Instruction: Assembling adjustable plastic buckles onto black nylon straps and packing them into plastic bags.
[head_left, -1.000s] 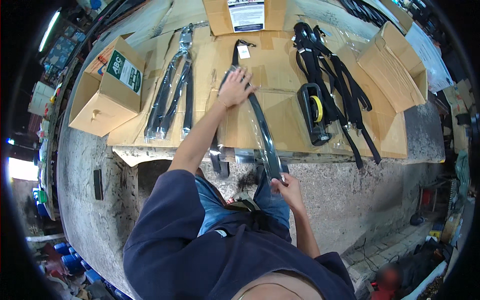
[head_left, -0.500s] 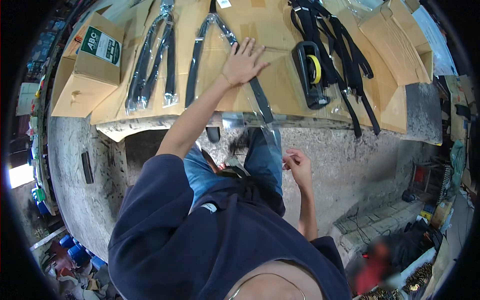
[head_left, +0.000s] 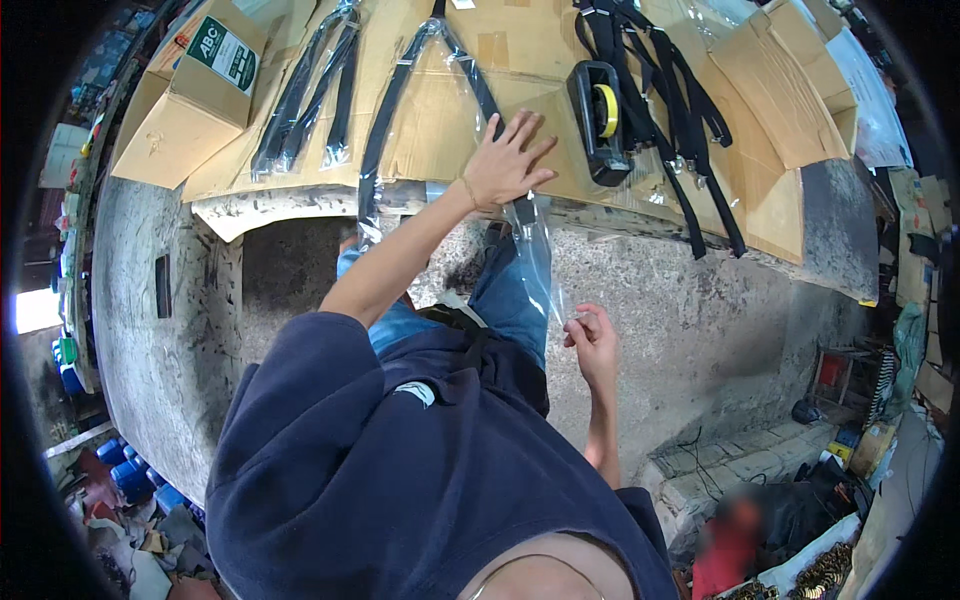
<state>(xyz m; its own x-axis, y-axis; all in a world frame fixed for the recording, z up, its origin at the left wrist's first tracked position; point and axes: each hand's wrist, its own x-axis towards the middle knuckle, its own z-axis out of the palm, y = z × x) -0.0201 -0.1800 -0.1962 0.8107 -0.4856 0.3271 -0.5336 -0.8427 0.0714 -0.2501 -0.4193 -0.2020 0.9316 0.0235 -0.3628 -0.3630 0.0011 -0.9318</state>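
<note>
My left hand [head_left: 512, 162] lies spread and palm down on the right-hand strap of a pair of black suspenders [head_left: 383, 122] on the cardboard-covered table. Clear plastic film [head_left: 541, 268] encloses that strap and stretches past the table edge toward me. Out in front of the edge, my right hand [head_left: 596, 345] has thumb and fingers pinched on the film's loose end. The other strap, also in film, hangs a little over the edge. To the left lies another pair of suspenders [head_left: 318, 95] in clear film.
A black tape dispenser [head_left: 600, 125] with a yellow-cored roll stands right of my left hand. Beside it lie several unwrapped black straps [head_left: 690, 110], some hanging over the edge. Open cardboard boxes stand at the left [head_left: 175, 130] and right [head_left: 775, 100].
The suspenders have slid toward me, so the left strap's end now passes the table edge. My left hand moved nearer the edge with them. My right hand's fingers now pinch the film.
</note>
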